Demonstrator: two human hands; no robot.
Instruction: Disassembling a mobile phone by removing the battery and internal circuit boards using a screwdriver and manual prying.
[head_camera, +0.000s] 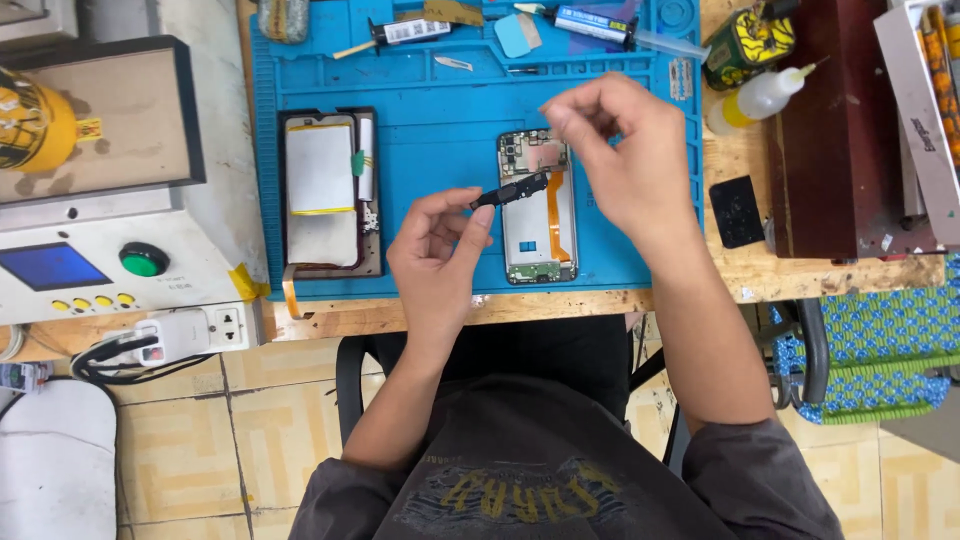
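Note:
My left hand (437, 250) pinches a small black phone part (512, 191) between thumb and forefinger, holding it just above an opened phone body (537, 220). That phone lies on the blue work mat (440, 150) with its circuit board and an orange flex cable exposed. My right hand (615, 150) hovers over the phone's top end, its fingertips pinched together; anything between them is too small to see. Left of my hands lies a second opened phone (328, 190) with a white battery.
Tweezers, a syringe and glue tubes (600, 25) lie along the mat's far edge. A yellow-capped squeeze bottle (757, 98) and a black square pad (737, 211) sit at the right. A machine with a green knob (143, 259) and a power strip (190, 335) stand at the left.

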